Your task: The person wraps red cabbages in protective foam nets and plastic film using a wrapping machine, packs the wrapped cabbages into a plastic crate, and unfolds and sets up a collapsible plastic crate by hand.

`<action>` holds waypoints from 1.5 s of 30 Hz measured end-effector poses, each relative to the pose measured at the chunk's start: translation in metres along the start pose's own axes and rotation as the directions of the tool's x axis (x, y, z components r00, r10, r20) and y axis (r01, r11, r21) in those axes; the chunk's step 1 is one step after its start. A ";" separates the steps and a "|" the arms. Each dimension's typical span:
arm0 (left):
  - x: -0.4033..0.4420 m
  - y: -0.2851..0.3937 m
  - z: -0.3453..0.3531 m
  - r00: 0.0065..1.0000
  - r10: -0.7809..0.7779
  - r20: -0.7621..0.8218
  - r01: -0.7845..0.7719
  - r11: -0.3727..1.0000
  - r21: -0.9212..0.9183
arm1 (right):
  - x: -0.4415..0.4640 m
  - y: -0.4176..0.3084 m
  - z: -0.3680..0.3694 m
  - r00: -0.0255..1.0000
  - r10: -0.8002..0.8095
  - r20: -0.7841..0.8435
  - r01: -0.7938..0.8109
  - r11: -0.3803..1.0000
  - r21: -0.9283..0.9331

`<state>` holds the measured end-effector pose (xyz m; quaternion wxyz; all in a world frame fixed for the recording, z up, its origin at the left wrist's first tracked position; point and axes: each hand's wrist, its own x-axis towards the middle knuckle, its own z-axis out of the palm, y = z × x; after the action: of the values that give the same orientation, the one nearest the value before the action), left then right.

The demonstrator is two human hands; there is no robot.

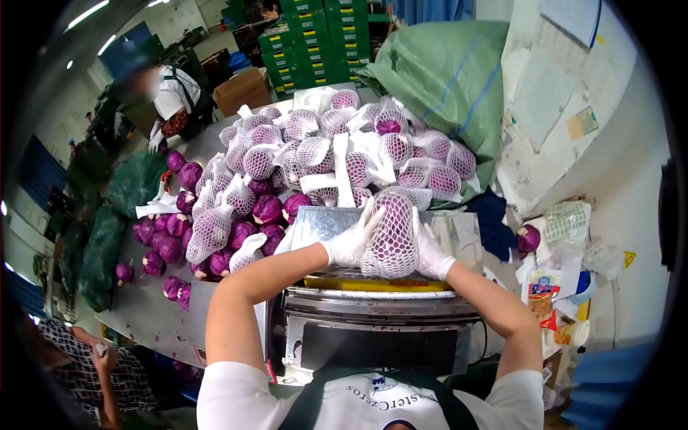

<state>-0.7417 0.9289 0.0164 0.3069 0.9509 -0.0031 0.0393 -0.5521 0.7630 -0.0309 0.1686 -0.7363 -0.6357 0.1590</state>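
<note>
A red cabbage in a white foam net is between my two hands, over the metal top of a machine. My left hand, in a white glove, presses against its left side with the fingers along the net. On the opposite side my right hand, gloved too, holds the cabbage with its fingers against the net. Whether the cabbage rests on the metal is hard to tell. Just beyond lies a large heap of netted red cabbages.
Bare red cabbages lie to the left on the grey table. A green sack stands at the back right, green crates behind. Another person stands at the far left; a person's arm shows lower left.
</note>
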 end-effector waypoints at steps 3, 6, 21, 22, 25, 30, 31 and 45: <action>-0.016 0.003 0.020 0.992 0.042 -0.119 -0.057 0.990 -0.131 | -0.024 -0.044 -0.050 0.969 -0.189 0.157 0.090 0.868 0.488; -0.055 0.059 0.000 0.997 0.050 0.056 -0.012 0.847 -0.531 | -0.059 -0.048 -0.070 0.828 -0.459 0.321 0.323 0.859 0.397; -0.257 0.164 0.089 0.741 0.096 0.664 0.506 -0.730 -0.459 | -0.320 -0.140 -0.010 0.764 -0.112 0.635 -0.641 -0.236 0.730; -0.265 0.165 0.092 0.745 0.055 0.665 0.479 -0.737 -0.476 | -0.327 -0.147 0.001 0.820 0.088 0.566 -0.570 0.032 0.821; -0.280 0.169 0.102 0.765 -0.127 0.632 0.502 -0.498 -0.707 | -0.334 -0.171 0.027 0.863 0.471 0.182 -0.373 0.353 0.858; -0.308 0.203 0.100 0.722 -0.594 0.354 0.445 0.008 -0.895 | -0.303 -0.182 0.054 0.650 0.724 -0.230 -0.145 0.416 0.898; -0.306 0.211 0.106 0.676 -0.691 0.258 0.419 0.072 -0.905 | -0.292 -0.182 0.049 0.610 0.741 -0.282 -0.137 0.449 0.883; -0.323 0.160 0.277 0.334 -0.795 0.507 0.318 -0.412 -0.854 | -0.415 -0.086 0.227 0.481 0.599 0.641 -0.466 -0.444 0.765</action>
<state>-1.0482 0.6315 -0.1384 0.7854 0.2825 0.5500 0.0280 -0.7882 0.3740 -0.1869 0.5409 -0.6016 0.1564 0.5666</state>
